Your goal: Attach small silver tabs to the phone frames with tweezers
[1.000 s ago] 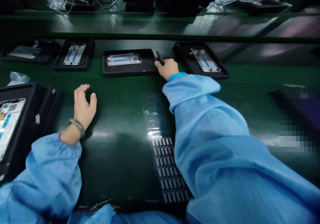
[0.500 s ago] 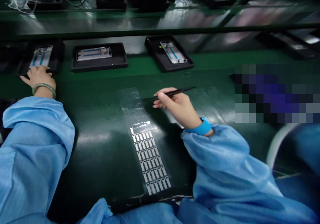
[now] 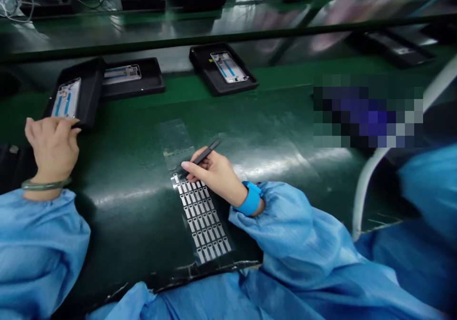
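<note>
At the left, my left hand has its fingers over the near edge of a black foam-like tray. A phone frame with blue strips lies in that tray, its near end partly behind my fingers. In my right hand a pair of dark tweezers is pinched, pointing down to the left. Under and beside those fingers lies a clear sheet bearing rows of small silvery adhesive pieces. The tweezers' tips sit near its upper rows; whether they touch a piece cannot be made out.
Behind, two more black trays hold phone frames. Another tray stands far right. A raised shelf carries dark boxes and cables. A pale curved tube and a blurred-out patch are at the right.
My left hand has drawn the left tray closer, and it now overlaps the neighbouring tray in view. My right hand has moved down and left, bringing the tweezers onto the sheet's upper rows.
</note>
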